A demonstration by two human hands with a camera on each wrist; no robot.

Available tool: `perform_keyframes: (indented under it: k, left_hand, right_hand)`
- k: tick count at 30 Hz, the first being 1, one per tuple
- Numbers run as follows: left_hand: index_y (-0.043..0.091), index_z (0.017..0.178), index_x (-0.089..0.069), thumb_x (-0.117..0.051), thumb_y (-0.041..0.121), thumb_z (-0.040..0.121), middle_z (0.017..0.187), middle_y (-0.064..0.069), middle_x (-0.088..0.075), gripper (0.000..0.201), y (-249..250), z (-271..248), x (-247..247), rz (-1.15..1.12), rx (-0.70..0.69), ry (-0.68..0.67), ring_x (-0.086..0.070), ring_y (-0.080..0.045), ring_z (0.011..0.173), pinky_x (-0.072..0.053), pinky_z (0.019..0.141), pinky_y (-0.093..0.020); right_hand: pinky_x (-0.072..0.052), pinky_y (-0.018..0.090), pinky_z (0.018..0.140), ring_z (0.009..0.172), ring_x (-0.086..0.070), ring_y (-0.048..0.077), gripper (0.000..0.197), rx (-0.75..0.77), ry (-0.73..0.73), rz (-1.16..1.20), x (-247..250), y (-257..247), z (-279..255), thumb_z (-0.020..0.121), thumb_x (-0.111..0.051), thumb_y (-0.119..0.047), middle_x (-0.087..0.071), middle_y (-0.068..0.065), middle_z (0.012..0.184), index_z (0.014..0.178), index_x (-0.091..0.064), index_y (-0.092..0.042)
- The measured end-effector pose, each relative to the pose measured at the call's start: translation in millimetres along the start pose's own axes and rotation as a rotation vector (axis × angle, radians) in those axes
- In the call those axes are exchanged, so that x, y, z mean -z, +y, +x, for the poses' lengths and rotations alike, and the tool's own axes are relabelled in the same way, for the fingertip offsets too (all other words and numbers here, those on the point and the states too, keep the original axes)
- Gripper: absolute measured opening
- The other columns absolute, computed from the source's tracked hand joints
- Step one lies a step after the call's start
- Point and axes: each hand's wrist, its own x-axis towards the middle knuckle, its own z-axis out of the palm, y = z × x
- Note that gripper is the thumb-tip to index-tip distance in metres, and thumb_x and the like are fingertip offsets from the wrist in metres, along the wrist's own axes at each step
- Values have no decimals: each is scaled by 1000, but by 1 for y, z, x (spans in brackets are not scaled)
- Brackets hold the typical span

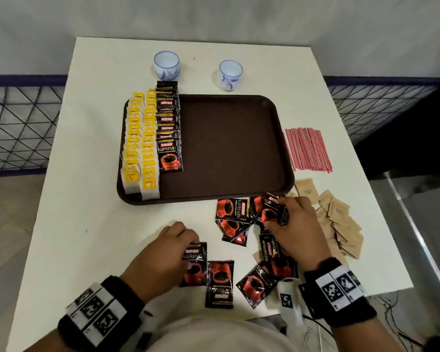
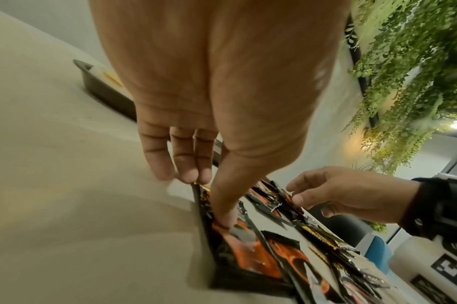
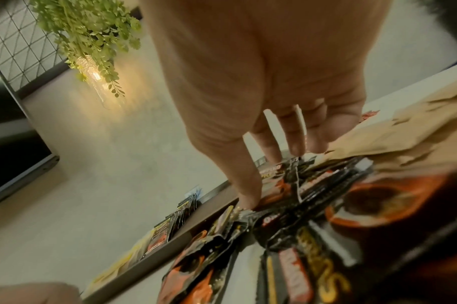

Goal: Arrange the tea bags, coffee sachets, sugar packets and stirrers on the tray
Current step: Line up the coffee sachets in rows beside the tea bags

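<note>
A brown tray (image 1: 234, 148) holds two columns of yellow tea bags (image 1: 140, 143) at its left and a column of black coffee sachets (image 1: 168, 128) beside them. More loose sachets (image 1: 229, 224) lie on the table in front of the tray. My left hand (image 1: 187, 248) (image 2: 210, 199) pinches one coffee sachet (image 1: 194, 273) (image 2: 248, 257), thumb on its face and fingers at its top edge. My right hand (image 1: 277, 212) (image 3: 271, 175) grips another sachet (image 1: 268, 215) (image 3: 282, 185) near the tray's front right corner. Brown sugar packets (image 1: 341, 224) and red stirrers (image 1: 308, 149) lie to the right.
Two white and blue cups (image 1: 166, 65) (image 1: 230, 74) stand behind the tray on the white table (image 1: 87, 224). The tray's right two thirds are bare. A wire fence (image 1: 18, 128) runs along both sides of the table. A cable hangs at the near right.
</note>
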Motion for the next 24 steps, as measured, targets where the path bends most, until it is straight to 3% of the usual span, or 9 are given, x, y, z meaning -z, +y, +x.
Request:
perform_keyframes:
  k: [2, 4, 6, 8, 11, 14, 19, 24]
  left_hand:
    - [29, 127, -55, -68, 21, 85, 120, 14, -43, 44, 9, 7, 3, -15, -16, 44, -44, -12, 119, -44, 96, -27]
    - [32, 139, -49, -68, 30, 88, 142, 15, -40, 54, 20, 16, 4, 17, -52, 80, -37, -12, 134, -41, 107, -28]
    - [36, 150, -38, -68, 40, 88, 162, 15, -22, 68, 31, 28, 2, 96, -123, 56, -22, -12, 147, -33, 117, -33]
    - [37, 155, -28, -67, 46, 87, 168, 14, -9, 79, 40, 39, -3, 170, -167, 15, -13, -14, 151, -28, 120, -37]
    - [36, 156, -29, -66, 49, 85, 165, 13, -20, 80, 45, 46, -9, 208, -181, 7, -16, -16, 150, -27, 121, -39]
    - [34, 150, -38, -68, 54, 83, 146, 12, -38, 76, 44, 45, -11, 180, -170, 84, -32, -14, 139, -34, 114, -35]
    - [35, 154, -24, -75, 56, 78, 159, 5, -19, 94, 47, 46, -14, 187, -55, 57, -20, -20, 146, -33, 116, -40]
    - [34, 153, -28, -78, 36, 81, 142, 8, -36, 88, 51, 47, -18, 82, -56, 75, -34, -14, 132, -42, 108, -31]
  right_hand:
    - [-45, 43, 102, 125, -41, 29, 72, -12, 5, -38, -2, -4, 3, 79, -79, -36, -41, 6, 132, 141, -47, -17]
    - [-42, 44, 103, 126, -36, 30, 78, -22, -22, -81, -4, -6, 6, 80, -77, -39, -39, 9, 136, 145, -41, -17]
    - [-41, 44, 104, 126, -35, 31, 79, -14, -52, -116, -5, -7, 7, 80, -75, -41, -40, 9, 138, 147, -39, -19]
    - [-41, 43, 105, 126, -36, 29, 76, 19, -97, -114, -4, -7, 7, 80, -75, -41, -43, 7, 136, 145, -41, -21]
    - [-40, 35, 103, 123, -41, 23, 66, 79, -165, -9, 1, -7, 8, 76, -80, -36, -49, -1, 128, 135, -52, -24]
    - [-39, 33, 106, 127, -44, 20, 69, 97, -148, 36, 4, -6, 10, 78, -82, -34, -52, 0, 132, 139, -51, -22]
    - [-36, 36, 112, 133, -38, 26, 83, 162, -263, -51, -5, -17, 12, 77, -83, -33, -41, 3, 145, 147, -41, -17]
    - [-41, 34, 103, 121, -38, 23, 52, 247, -304, -116, -15, -27, 6, 79, -77, -29, -39, 0, 133, 126, -55, -22]
